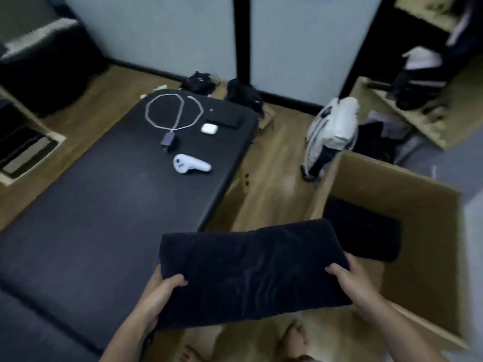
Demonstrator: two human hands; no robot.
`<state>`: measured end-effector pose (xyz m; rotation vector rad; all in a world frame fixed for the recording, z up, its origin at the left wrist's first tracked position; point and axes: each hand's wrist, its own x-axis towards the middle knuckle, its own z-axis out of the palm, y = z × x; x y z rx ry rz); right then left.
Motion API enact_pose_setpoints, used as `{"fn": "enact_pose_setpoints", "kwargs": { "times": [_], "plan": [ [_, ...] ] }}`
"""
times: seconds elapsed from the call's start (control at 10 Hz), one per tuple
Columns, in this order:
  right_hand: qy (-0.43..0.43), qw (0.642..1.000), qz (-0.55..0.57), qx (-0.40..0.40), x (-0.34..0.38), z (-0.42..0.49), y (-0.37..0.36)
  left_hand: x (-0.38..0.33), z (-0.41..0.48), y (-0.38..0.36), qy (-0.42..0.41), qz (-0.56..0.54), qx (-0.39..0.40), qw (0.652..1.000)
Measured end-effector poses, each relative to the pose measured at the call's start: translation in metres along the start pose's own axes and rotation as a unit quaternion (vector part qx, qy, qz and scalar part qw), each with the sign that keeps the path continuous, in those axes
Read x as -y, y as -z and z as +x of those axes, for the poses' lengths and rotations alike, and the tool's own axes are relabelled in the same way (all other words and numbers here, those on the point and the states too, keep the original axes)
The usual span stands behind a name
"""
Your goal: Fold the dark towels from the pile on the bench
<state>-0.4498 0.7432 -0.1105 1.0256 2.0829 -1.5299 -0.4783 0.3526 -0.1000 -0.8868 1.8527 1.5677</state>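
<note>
A folded dark towel (251, 267) hangs flat in the air between the black padded bench (91, 218) and an open cardboard box (423, 257). My left hand (159, 296) grips its near left edge with the thumb on top. My right hand (350, 278) grips its near right edge the same way. Another folded dark towel (366, 231) lies on the bottom of the box, just beyond the held one. No towel pile shows on the bench.
On the far end of the bench lie a white controller (190, 164), a charger with a coiled white cable (170, 118), a white earbud case (209, 128) and a dark phone (224, 122). A white bag (332, 126) and dark bags stand on the wooden floor. My bare feet (292, 338) are below.
</note>
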Motion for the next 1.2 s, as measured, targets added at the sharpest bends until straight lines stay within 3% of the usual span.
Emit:
{"fn": "enact_pose_setpoints", "kwargs": {
  "times": [0.2, 0.4, 0.7, 0.8, 1.0, 1.1, 1.2],
  "plan": [
    [-0.040, 0.990, 0.081, -0.106, -0.054, 0.022, 0.144, -0.056, 0.009, -0.181, -0.037, 0.103, 0.082, 0.991],
    [-0.063, 0.961, 0.149, -0.225, -0.084, 0.047, 0.226, -0.097, 0.030, -0.325, -0.081, 0.151, 0.158, 0.972],
    [-0.093, 0.939, 0.160, -0.289, -0.078, 0.125, 0.320, -0.159, 0.108, -0.486, -0.086, 0.195, 0.211, 0.954],
    [-0.090, 0.946, 0.144, -0.277, -0.070, 0.185, 0.350, -0.182, 0.151, -0.533, -0.091, 0.218, 0.220, 0.946],
    [-0.151, 0.976, -0.020, -0.156, -0.095, 0.293, 0.386, -0.207, 0.245, -0.568, -0.048, 0.345, 0.136, 0.928],
    [-0.155, 0.979, -0.095, -0.094, -0.114, 0.319, 0.374, -0.195, 0.252, -0.558, -0.075, 0.313, 0.124, 0.939],
    [-0.135, 0.983, -0.099, -0.077, -0.121, 0.325, 0.353, -0.171, 0.242, -0.551, -0.075, 0.310, 0.102, 0.942]
  ]
}}
